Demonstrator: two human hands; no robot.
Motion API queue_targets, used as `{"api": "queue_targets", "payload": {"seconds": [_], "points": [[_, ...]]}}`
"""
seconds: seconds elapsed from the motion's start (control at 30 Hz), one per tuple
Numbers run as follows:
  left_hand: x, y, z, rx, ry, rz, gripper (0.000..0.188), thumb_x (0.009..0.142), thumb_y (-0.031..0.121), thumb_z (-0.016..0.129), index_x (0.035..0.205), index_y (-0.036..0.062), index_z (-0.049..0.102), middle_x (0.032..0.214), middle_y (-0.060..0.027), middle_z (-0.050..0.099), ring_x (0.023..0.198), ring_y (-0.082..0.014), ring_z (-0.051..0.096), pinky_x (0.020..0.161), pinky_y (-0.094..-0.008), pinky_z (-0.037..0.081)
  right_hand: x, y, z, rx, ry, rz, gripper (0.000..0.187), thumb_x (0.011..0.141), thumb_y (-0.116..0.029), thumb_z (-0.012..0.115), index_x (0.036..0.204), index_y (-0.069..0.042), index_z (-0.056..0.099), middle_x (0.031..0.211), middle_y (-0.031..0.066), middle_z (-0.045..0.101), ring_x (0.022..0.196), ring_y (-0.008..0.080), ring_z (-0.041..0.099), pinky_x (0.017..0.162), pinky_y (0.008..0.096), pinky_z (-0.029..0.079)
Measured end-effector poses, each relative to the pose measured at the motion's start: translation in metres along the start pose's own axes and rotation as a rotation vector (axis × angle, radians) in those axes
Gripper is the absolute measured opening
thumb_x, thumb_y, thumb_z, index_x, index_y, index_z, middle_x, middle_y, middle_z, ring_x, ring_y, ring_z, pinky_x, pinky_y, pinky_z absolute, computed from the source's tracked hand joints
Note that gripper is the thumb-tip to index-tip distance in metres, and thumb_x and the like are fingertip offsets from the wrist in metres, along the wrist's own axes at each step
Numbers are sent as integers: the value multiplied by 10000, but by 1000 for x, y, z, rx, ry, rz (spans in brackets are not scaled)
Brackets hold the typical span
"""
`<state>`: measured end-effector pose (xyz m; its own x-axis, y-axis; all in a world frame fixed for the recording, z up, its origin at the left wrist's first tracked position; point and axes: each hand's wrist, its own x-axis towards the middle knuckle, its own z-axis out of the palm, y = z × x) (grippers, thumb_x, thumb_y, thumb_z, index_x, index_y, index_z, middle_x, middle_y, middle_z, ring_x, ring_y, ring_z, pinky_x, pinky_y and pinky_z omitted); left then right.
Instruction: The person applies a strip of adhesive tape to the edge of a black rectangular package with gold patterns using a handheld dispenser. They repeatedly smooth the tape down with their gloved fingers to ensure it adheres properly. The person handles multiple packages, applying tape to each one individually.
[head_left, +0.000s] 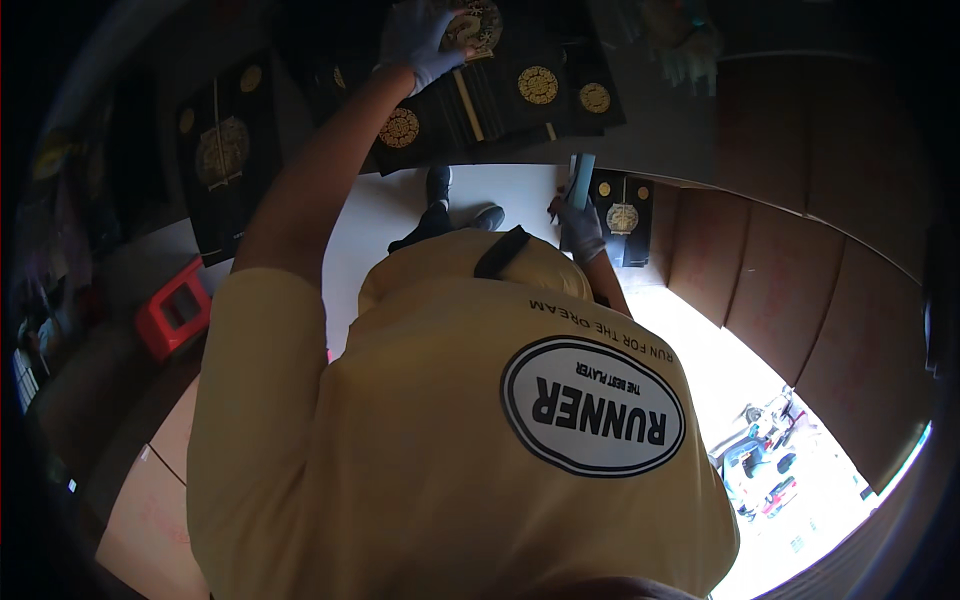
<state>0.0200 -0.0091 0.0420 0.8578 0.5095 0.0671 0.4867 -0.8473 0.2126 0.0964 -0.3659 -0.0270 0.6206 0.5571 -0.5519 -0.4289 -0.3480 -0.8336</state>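
Head view, one: left fisheye of a worn pair, facing steeply down; yellow T-shirt (400,420) close beneath, table (665,145) farther, toward upper edge.

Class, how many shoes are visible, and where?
2: one shoe on the pale floor, the other shoe lower in the picture, between it and the right hand. Others may be hidden.

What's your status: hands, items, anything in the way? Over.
Left gloved hand on black-and-gold packaging, grip unclear. Right gloved hand gripping flat light-blue object, exact kind unclear. Red plastic stool apart, blocking neither hand.
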Motion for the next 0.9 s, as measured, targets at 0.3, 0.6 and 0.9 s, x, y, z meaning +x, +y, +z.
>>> {"api": "queue_targets", "payload": {"seconds": [0.3,0.6,0.9], "points": [[-1,-7,-19,94,-550,-33,1095,666,656,619,1465,174,46,1459,-266,-184,1350,-439,-159,1079,-547,-42,41,-35,14,137,2,-134,297,750,-96,655,1031,-88,561,820,-4,559,769,113,516,688,260,412],[-9,-15,11,174,-229,-19,1109,583,658,696,1448,350,75,1502,-187,-75,1377,-407,-54,1077,-576,37,58,-36,51,414,-313,-142,428,811,-174,604,1197,-66,453,910,101,594,820,219,605,716,342,501],[-15,-9,-2,84,-334,-27,1161,598,616,698,1462,178,57,1477,-250,-124,1353,-456,-101,1078,-568,-3,68,-31,63,189,-266,-14,383,799,-161,623,1142,-50,494,878,57,566,796,179,609,674,311,506]]}}
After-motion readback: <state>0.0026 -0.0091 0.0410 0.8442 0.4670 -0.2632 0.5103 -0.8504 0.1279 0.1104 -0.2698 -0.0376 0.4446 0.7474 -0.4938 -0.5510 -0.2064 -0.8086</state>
